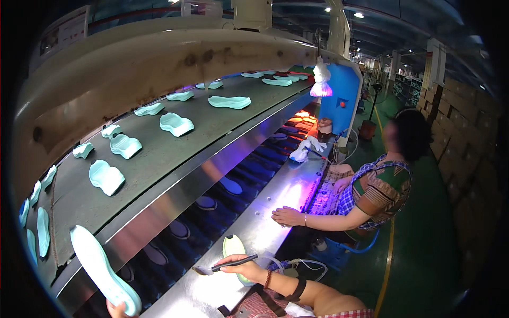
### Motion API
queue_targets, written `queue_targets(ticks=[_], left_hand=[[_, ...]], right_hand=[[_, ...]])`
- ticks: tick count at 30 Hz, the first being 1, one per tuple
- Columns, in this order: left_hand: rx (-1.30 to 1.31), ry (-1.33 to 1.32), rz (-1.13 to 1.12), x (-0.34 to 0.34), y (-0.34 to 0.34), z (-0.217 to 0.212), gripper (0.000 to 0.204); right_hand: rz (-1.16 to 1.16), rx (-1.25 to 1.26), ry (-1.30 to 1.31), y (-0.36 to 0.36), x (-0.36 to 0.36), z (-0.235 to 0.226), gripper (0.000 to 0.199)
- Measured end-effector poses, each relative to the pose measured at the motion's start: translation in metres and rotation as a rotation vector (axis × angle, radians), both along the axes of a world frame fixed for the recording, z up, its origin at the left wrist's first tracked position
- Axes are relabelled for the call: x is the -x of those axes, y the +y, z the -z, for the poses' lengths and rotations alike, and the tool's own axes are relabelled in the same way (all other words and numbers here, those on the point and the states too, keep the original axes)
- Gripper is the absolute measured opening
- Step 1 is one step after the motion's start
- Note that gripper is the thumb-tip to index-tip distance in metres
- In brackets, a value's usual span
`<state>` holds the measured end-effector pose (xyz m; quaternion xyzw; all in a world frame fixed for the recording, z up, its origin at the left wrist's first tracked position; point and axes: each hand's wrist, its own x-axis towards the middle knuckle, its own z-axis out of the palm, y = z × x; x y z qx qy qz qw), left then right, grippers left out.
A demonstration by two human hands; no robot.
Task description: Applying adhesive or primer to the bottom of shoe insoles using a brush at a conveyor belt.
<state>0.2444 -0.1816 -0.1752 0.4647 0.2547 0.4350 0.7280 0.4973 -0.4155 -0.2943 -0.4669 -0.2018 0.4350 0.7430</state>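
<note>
A pale turquoise shoe sole [106, 267] stands tilted at the lower left, beside the conveyor's metal edge. My left hand [117, 309] grips its lower end; only some fingers show. In my right hand [241, 267] is a brush [233, 263] with a dark handle, its bristles pointing left above the metal ledge. Under that hand lies a yellow-green sole [233, 246], partly hidden by my fingers and wrist.
More turquoise soles [176, 124] ride on the dark upper belt [143, 164]. Dim soles lie on a lower conveyor [212, 180] beneath it. A co-worker [382, 185] sits at right, one hand on the metal ledge [180, 297]. A lamp [321, 79] hangs at the far end.
</note>
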Motion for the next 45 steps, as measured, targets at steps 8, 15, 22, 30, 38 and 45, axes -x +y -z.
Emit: queue_targets(ticks=[8, 15, 22, 30, 38, 45], left_hand=[[0.778, 0.226, 0.192, 0.016, -0.08, 0.117, 0.065], [0.67, 0.174, 0.084, 0.052, -0.082, 0.252, 0.058], [0.859, -0.026, 0.118, 0.068, -0.079, 0.259, 0.065], [0.858, -0.119, 0.202, 0.07, -0.079, 0.26, 0.068], [0.848, -0.126, 0.227, 0.068, -0.076, 0.262, 0.068], [0.823, -0.231, 0.004, 0.026, -0.069, 0.22, 0.072]], right_hand=[[0.099, 0.026, 0.022, -0.002, 0.008, 0.009, 0.021], [0.137, 0.143, 0.054, -0.007, 0.003, -0.002, 0.022], [0.146, 0.159, 0.169, -0.004, 0.011, 0.007, 0.026], [0.102, 0.217, 0.18, -0.001, 0.022, 0.019, 0.024], [0.012, 0.273, 0.081, 0.002, 0.028, 0.013, 0.021], [-0.114, 0.205, 0.043, 0.007, 0.034, 0.002, 0.021]])
